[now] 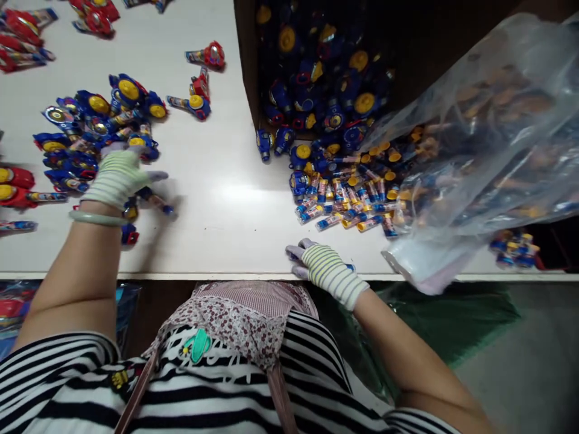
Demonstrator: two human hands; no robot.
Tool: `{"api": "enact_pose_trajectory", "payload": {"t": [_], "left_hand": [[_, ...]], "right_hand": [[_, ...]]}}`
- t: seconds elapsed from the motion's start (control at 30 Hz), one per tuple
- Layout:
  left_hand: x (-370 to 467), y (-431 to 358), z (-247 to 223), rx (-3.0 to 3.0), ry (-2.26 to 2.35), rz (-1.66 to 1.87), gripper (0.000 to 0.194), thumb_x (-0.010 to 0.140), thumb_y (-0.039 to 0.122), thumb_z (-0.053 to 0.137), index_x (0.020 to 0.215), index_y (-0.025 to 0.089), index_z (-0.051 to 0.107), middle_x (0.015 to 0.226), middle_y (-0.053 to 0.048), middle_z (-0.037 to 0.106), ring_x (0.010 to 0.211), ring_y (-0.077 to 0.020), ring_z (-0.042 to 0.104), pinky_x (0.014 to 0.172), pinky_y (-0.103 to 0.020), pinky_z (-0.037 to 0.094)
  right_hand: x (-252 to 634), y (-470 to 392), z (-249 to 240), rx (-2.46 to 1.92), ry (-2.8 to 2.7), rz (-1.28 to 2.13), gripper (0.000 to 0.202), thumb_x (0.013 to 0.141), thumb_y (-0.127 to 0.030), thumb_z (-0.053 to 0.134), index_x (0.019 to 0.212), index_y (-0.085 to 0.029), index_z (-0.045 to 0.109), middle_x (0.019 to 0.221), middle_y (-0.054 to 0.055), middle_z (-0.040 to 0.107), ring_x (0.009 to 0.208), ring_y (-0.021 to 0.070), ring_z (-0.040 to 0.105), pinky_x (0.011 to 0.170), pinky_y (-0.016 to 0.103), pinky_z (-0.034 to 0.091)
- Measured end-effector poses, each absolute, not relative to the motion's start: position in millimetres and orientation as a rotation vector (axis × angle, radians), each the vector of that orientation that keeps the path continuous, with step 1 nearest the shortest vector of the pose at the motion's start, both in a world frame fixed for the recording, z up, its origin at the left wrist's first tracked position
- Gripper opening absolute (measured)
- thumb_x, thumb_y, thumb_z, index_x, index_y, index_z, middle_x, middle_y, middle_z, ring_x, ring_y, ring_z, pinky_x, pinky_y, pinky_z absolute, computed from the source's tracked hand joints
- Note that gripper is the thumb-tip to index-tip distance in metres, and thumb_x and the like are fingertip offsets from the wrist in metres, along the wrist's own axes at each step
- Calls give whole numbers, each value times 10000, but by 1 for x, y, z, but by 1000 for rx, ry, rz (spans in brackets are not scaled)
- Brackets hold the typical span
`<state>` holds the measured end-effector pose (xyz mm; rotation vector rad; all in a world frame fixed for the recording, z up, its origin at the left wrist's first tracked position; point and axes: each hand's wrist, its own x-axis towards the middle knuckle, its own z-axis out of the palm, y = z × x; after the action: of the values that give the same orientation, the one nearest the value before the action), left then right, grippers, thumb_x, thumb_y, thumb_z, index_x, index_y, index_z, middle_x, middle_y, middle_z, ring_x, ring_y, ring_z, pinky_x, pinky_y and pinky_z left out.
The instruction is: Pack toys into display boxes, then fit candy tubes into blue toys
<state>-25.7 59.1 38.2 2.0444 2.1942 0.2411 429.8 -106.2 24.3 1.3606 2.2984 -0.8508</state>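
My left hand (pixel 120 175), in a striped glove, is over the near right side of a pile of blue-and-yellow toys (pixel 97 125). Its thumb stands out to the right, fingers apart, with no grip visible. Just below the thumb lies a toy with a clear tube (pixel 156 200), slightly blurred. My right hand (pixel 328 271), gloved too, rests at the table's front edge with its fingertips apart on the surface. The blue tip of a small piece (pixel 351 267) shows beside the palm; the rest is hidden. Beyond that hand lie several small labelled tubes (pixel 329 221) with yellow or blue ends.
A dark box (pixel 248 66) of blue toys opens onto the white table (pixel 217 157). Clear plastic (pixel 511 138) covers more pieces at right and overhangs the edge. Red toys (pixel 18 196) lie at far left; a few loose toys (pixel 196 106) lie left of the box.
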Motion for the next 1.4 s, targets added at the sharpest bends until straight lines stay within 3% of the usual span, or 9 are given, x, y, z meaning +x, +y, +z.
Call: {"api": "enact_pose_trajectory", "payload": {"t": [0.1, 0.17, 0.33, 0.5, 0.63, 0.87, 1.13, 1.33, 1.4], "left_hand": [[57, 81, 34, 2056, 1903, 400, 600, 866, 321, 721, 1382, 88, 520, 1296, -121, 582, 1244, -298, 532, 1111, -496, 425], [129, 106, 26, 2055, 1699, 352, 598, 877, 357, 703, 1408, 153, 518, 1273, -107, 615, 1140, -241, 609, 1029, -384, 498], [232, 165, 7, 1959, 1786, 310, 846, 796, 429, 765, 1500, 137, 399, 1413, -219, 480, 1294, -401, 516, 1086, -479, 438], [217, 141, -16, 1646, 1593, 538, 563, 729, 210, 774, 1243, 141, 555, 1086, -135, 644, 997, -277, 653, 924, -409, 533], [184, 74, -28, 1116, 1260, 842, 671, 675, 200, 760, 1284, 155, 481, 962, -64, 647, 756, -159, 638, 720, -316, 548], [173, -3, -16, 1123, 1116, 1134, 558, 644, 329, 808, 1124, 167, 575, 1000, -52, 654, 823, -148, 626, 745, -280, 537], [193, -25, -9, 1300, 1148, 1303, 532, 747, 336, 768, 1223, 217, 564, 990, -40, 638, 817, -147, 623, 769, -306, 556], [180, -29, 10, 1561, 910, 1224, 547, 763, 417, 796, 1226, 235, 570, 1100, -70, 631, 906, -183, 648, 831, -342, 567], [176, -25, 13, 1704, 922, 1179, 552, 721, 433, 831, 1184, 230, 607, 1155, -85, 623, 1023, -223, 633, 918, -380, 548]], "right_hand": [[408, -101, 23, 1363, 2241, -712, 327, 964, -262, 459, 1204, -175, 663, 1175, 150, 635, 978, 259, 665, 785, 345, 506], [399, -94, 25, 1386, 2210, -686, 315, 950, -285, 490, 1191, -168, 656, 1201, 157, 630, 1002, 266, 664, 804, 350, 509], [409, -97, 23, 1491, 2061, -708, 434, 889, -242, 574, 1318, -175, 589, 1267, 196, 626, 1061, 305, 668, 841, 406, 519], [434, -99, 1, 2044, 2279, -969, 405, 928, -277, 522, 1306, -140, 568, 1237, 158, 646, 1091, 229, 641, 967, 350, 491], [428, -83, -15, 2065, 2295, -1014, 378, 894, -264, 559, 1238, -118, 621, 1243, 176, 630, 1107, 246, 621, 996, 358, 471], [388, -62, 9, 1954, 2465, -1015, 444, 988, -411, 427, 1338, -179, 569, 1184, 119, 701, 1023, 247, 651, 880, 328, 471], [368, -66, 20, 1952, 2453, -763, 436, 992, -447, 390, 1246, -159, 598, 1065, 144, 705, 856, 238, 640, 694, 298, 397], [367, -77, -4, 1783, 2244, -2103, 738, 972, -667, 98, 1009, -155, 628, 625, 10, 532, 480, 135, 404, 507, 261, 352], [366, -78, -4, 1785, 2156, -2213, 766, 961, -690, 74, 1053, -158, 617, 648, 13, 542, 485, 136, 404, 497, 259, 353]]}}
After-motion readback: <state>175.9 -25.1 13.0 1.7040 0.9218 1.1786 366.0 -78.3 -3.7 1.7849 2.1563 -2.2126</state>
